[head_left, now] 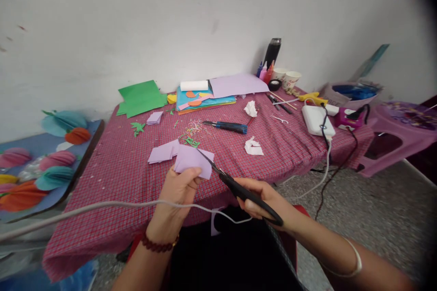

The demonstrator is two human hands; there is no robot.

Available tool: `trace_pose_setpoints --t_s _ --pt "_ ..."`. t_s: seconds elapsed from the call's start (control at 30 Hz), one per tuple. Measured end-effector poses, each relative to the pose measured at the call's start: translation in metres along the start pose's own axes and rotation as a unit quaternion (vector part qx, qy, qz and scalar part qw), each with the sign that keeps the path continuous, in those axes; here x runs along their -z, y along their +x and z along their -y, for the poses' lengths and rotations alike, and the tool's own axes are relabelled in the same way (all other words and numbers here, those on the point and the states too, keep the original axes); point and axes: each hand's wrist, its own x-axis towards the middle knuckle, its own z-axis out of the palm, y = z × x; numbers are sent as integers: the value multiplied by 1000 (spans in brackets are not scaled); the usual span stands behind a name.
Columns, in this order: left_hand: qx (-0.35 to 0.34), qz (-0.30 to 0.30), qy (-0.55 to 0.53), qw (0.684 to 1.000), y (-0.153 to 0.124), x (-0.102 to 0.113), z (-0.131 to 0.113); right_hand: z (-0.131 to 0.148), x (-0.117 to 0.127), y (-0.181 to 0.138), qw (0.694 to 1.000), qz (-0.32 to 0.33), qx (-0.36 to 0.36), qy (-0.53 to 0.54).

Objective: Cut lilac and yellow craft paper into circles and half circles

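Note:
My left hand (182,186) pinches a piece of purple paper (191,159) between thumb and fingers, held up over the table's front edge. In my right hand (261,197) is a pair of black-handled scissors (244,191), its fingers wrapped round the handles. The scissor blades point up and left and lie across the right part of the paper. Just behind the left hand, a few cut purple paper pieces (160,153) rest on the cloth. A smaller stack of purple paper (154,118) sits farther back.
A white cable (136,203) runs across in front of my left wrist. On the checked tablecloth (112,177) are a utility knife (227,127), green sheets (141,98), crumpled tissues (253,146) and a white power bank (317,120). Paper cups (292,80) and a black bottle (272,52) stand at the back right.

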Motion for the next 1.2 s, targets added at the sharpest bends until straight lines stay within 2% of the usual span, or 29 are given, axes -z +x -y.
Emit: trace_pose_setpoints --t_s 0.2,0.37,0.53,0.8,0.97,1.2 --pt "2 7 7 1000 -1 0 1 2 -3 2 999 -2 -23 43" --pt "-2 -8 56 998 -1 7 9 4 -3 2 1000 -2 -3 18" --pt "7 -2 56 998 -2 7 11 -1 -2 1 999 4 7 33" --pt "51 41 10 998 -3 -2 3 -5 2 -1 999 12 16 39" --pt "48 68 1 997 -3 -1 2 -3 4 -4 999 13 2 32" --pt "76 61 98 990 1 10 -1 14 13 -6 998 48 -26 -27"
